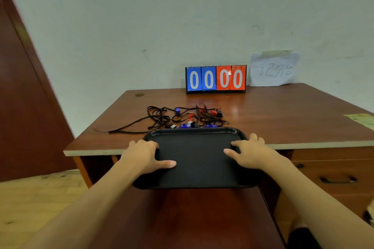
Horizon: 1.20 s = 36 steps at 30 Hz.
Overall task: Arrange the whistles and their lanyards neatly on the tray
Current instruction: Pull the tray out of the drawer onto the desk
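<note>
A black rectangular tray (194, 159) with nothing in it is held over the near edge of the wooden desk. My left hand (144, 155) grips its left rim, thumb on the tray's inner surface. My right hand (251, 152) grips its right rim the same way. Just beyond the tray's far edge lies a tangle of black lanyards (159, 119) with several whistles: a blue whistle (177, 110), a red whistle (213, 112), and more blue ones (185, 125) partly hidden by the tray rim.
A flip scoreboard (216, 79) reading 00 00 stands at the back of the desk (283, 117) against the wall. A paper note (273, 70) is taped beside it. A greenish sheet (362, 120) lies at the desk's right edge. Drawers (336, 178) sit below right.
</note>
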Available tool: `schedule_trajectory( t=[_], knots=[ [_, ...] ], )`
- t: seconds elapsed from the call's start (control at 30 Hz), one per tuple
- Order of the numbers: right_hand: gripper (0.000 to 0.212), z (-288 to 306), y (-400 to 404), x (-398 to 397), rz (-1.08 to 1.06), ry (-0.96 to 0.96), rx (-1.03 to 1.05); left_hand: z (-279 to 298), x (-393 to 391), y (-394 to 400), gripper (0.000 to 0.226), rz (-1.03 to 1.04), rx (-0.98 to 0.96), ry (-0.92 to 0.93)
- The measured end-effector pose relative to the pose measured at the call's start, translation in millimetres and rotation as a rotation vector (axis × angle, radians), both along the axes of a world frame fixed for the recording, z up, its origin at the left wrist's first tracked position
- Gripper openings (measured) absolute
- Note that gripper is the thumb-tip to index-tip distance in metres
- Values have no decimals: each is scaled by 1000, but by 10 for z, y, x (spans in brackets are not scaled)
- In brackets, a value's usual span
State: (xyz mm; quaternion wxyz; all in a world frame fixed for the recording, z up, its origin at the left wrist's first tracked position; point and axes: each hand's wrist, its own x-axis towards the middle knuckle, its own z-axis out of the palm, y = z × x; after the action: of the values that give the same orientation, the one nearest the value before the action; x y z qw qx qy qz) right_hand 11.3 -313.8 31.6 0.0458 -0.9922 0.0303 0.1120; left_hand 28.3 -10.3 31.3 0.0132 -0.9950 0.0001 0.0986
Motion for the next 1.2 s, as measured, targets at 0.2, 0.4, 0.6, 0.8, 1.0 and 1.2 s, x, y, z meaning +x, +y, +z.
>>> schedule_trajectory(
  t=[0.2,0.4,0.6,0.8,1.0,1.2],
  knots=[
    [67,-87,12,443,-11,-17,-13,-27,375,-30,103,37,-12,22],
    [66,-182,-49,850,18,-50,-13,-44,751,-72,102,56,7,35],
    [69,-236,-114,1123,48,-85,13,27,955,-167,101,69,59,53],
    [74,-303,-78,1142,11,-129,-25,23,1032,-179,99,39,91,31],
    [102,-464,-117,1240,48,-137,-102,1,1075,-64,99,-74,143,-42],
    [62,-250,84,1075,-32,-141,-175,248,1768,95,37,-288,-157,-384]
  ],
)
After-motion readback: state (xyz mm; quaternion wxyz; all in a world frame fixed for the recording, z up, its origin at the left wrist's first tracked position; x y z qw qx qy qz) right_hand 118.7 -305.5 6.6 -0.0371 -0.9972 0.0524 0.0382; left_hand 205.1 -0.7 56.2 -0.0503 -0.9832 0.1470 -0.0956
